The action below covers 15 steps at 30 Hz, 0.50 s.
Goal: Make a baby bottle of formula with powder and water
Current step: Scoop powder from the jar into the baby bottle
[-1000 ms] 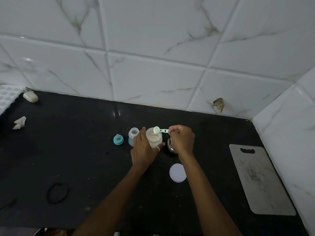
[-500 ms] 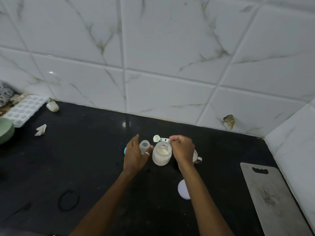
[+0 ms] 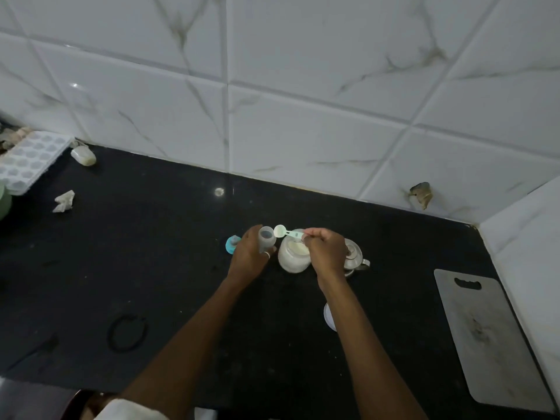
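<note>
My left hand (image 3: pixel 248 256) grips the small clear baby bottle (image 3: pixel 267 239), which stands open on the black counter. In my right hand (image 3: pixel 325 251) is a pale green scoop (image 3: pixel 286 232); its bowl hovers just right of the bottle's mouth. Below the scoop, between my hands, stands the open powder jar (image 3: pixel 293 255) with white powder inside. The bottle's blue teat cap (image 3: pixel 232 244) lies left of my left hand, partly hidden by it. A steel water jug (image 3: pixel 354 257) stands behind my right hand.
The jar's white lid (image 3: pixel 328 317) lies by my right forearm. A grey cutting board (image 3: pixel 488 338) sits at the right. A black ring (image 3: pixel 127 332) lies front left. An ice tray (image 3: pixel 28 160), a soap piece (image 3: pixel 84 155) and crumpled paper (image 3: pixel 64 201) sit far left.
My left hand let go of the powder jar and took the baby bottle. The scoop stayed in my right hand, now near the bottle's mouth. The camera view shifted.
</note>
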{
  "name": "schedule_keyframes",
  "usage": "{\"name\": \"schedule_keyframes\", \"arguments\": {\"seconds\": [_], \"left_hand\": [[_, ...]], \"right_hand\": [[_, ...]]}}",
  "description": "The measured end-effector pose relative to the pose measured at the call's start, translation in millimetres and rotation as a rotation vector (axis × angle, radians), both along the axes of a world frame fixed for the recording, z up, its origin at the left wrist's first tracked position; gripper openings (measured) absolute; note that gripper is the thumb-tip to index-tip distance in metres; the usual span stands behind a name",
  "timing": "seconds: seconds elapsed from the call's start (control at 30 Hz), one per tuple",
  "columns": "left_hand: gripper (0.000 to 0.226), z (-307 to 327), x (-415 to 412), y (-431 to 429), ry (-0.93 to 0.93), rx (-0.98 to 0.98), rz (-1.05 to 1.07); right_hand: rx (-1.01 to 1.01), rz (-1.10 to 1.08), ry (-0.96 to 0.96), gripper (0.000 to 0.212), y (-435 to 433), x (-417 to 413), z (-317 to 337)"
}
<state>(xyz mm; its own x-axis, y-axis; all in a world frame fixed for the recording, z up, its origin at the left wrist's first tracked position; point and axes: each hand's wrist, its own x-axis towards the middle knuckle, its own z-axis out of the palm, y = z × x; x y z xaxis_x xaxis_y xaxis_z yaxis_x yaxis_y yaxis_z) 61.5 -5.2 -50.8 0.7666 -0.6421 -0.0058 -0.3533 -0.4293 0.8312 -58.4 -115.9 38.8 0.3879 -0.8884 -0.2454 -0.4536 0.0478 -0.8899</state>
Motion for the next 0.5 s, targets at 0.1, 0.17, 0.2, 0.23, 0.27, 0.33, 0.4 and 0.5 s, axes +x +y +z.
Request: {"name": "schedule_keyframes", "arguments": {"seconds": [0.1,0.17,0.2,0.23,0.27,0.33,0.4,0.5], "left_hand": [[0.040,9.1,-0.1,1.3,-0.022,-0.021,0.037],[0.040,20.6,0.5,2.5,-0.031,-0.041,0.051],[0.040,26.8,1.3,2.4,-0.043,-0.053,0.049],[0.040,33.8,2.5,2.0,-0.054,-0.065,0.049],[0.040,41.9,3.3,2.1,-0.057,-0.072,0.055],[0.041,63.1,5.7,1.5,-0.069,-0.075,0.073],[0.043,83.5,8.6,-0.2,-0.111,-0.086,0.073],[0.047,115.5,11.5,-0.9,-0.153,-0.113,0.081]], "right_hand": [[0.007,-0.022,-0.029,0.014,0.0,-1.6,9.2],[0.019,-0.029,-0.075,0.015,0.2,-1.1,18.4],[0.019,-0.027,-0.095,0.014,0.3,-0.3,23.9],[0.012,-0.024,-0.113,0.014,0.6,0.9,31.1],[0.001,-0.019,-0.129,0.014,1.0,1.9,39.0],[-0.022,-0.007,-0.158,0.013,1.0,4.5,58.3],[-0.044,-0.004,-0.171,0.013,-0.2,6.5,79.0],[-0.048,0.005,-0.196,0.014,-3.6,6.7,110.1]]}}
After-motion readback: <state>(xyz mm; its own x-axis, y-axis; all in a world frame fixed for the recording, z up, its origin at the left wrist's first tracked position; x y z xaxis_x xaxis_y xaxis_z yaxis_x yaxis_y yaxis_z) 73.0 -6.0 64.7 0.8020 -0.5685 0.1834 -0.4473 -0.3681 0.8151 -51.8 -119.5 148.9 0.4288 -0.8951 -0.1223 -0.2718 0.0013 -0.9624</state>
